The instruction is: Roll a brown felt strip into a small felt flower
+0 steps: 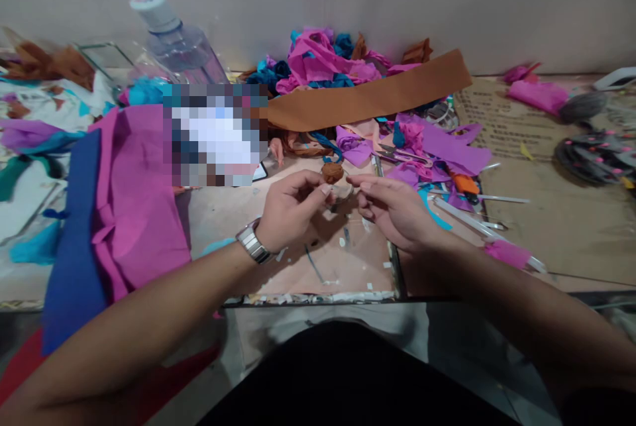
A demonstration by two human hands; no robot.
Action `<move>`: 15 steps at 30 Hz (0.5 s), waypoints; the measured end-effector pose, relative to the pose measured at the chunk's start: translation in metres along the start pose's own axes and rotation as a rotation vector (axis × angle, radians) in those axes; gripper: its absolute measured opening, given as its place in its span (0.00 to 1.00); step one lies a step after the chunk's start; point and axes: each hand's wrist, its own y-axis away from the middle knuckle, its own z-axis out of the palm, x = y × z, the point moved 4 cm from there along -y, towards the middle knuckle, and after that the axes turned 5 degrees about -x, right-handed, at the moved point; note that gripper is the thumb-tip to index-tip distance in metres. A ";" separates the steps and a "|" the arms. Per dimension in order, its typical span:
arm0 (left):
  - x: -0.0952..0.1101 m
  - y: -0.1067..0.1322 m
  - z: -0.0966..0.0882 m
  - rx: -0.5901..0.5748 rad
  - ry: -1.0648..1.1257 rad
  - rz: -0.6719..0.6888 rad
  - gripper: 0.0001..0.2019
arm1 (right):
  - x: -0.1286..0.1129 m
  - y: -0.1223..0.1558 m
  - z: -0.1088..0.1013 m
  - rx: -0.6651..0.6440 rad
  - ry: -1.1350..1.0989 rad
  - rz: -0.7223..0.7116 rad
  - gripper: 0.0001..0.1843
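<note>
My left hand (291, 207), with a metal watch (253, 242) on its wrist, pinches a small rolled brown paper bud (332, 172) above the worktable. My right hand (392, 209) meets it from the right, fingers pinched together just under the bud, on something thin that I cannot make out. Both hands hover over a pale work board (318, 260) dotted with paper scraps.
Pink and blue paper sheets (134, 201) lie to the left. A long brown paper strip (368, 101) and a heap of pink, purple and teal scraps (328, 61) lie behind. A clear bottle (179, 42) stands at back left. Thin metal sticks (477, 220) lie to the right.
</note>
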 end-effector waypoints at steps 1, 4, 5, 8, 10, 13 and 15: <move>0.000 0.000 0.000 -0.005 -0.004 -0.006 0.12 | -0.001 0.000 -0.001 -0.008 0.029 -0.022 0.15; -0.004 0.001 0.002 -0.067 -0.002 -0.042 0.13 | -0.004 0.003 0.001 -0.059 0.146 -0.105 0.16; -0.004 0.002 0.003 -0.090 -0.008 -0.044 0.13 | -0.005 0.004 0.002 -0.075 0.193 -0.129 0.17; -0.004 0.003 0.007 -0.152 -0.035 -0.023 0.13 | -0.005 0.005 0.005 -0.117 0.295 -0.162 0.17; -0.003 0.003 0.009 -0.178 -0.047 -0.008 0.12 | -0.004 0.005 0.006 -0.141 0.316 -0.164 0.15; -0.001 0.002 0.010 -0.199 -0.059 0.004 0.13 | -0.002 0.004 0.006 -0.156 0.309 -0.173 0.14; -0.001 0.002 0.010 -0.204 -0.057 -0.007 0.13 | -0.002 0.004 0.005 -0.156 0.309 -0.182 0.12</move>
